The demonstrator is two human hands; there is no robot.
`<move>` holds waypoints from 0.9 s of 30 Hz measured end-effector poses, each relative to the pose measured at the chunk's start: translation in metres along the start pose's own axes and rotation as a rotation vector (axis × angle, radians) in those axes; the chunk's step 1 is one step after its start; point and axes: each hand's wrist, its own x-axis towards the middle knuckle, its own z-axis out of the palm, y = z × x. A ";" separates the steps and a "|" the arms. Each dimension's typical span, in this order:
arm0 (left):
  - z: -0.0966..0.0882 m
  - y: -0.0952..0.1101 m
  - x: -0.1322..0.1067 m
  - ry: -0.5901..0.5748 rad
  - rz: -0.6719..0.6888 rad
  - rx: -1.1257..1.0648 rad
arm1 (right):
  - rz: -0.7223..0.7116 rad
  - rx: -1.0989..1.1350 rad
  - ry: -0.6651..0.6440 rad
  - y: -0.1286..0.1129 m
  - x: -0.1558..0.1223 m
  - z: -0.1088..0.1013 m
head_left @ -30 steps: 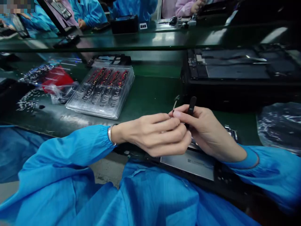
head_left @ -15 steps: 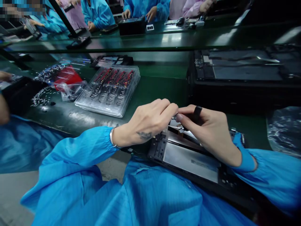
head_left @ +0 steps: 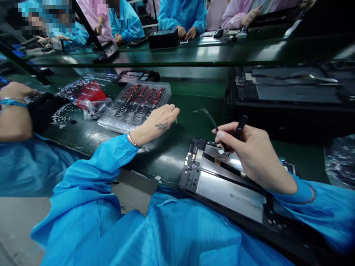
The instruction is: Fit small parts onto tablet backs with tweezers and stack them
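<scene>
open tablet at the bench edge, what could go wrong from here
1. The opened dark tablet overhangs the green bench toward the lap. With the left hand away from it, it may slip.
2. The slim black tool in the right hand points at exposed parts and could scratch them.

Electronics assembly line, factory floor. Long green bench, glossy top. At its near edge, an opened tablet with bare circuit parts. Further left on it, a clear tray of small red-and-black parts and a plastic bag of loose bits. At its right, a black crate holding another open tablet. Beyond the bench — workers in blue and pink coats.
</scene>
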 end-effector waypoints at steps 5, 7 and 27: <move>0.005 0.016 -0.005 0.185 -0.055 -0.490 | 0.109 0.131 -0.046 -0.001 -0.002 0.002; 0.001 0.033 -0.002 0.206 -0.089 -0.968 | 0.099 0.148 -0.042 -0.001 -0.003 0.003; -0.052 0.054 0.022 0.148 0.294 -0.891 | -0.279 -0.067 -0.012 -0.020 0.002 -0.019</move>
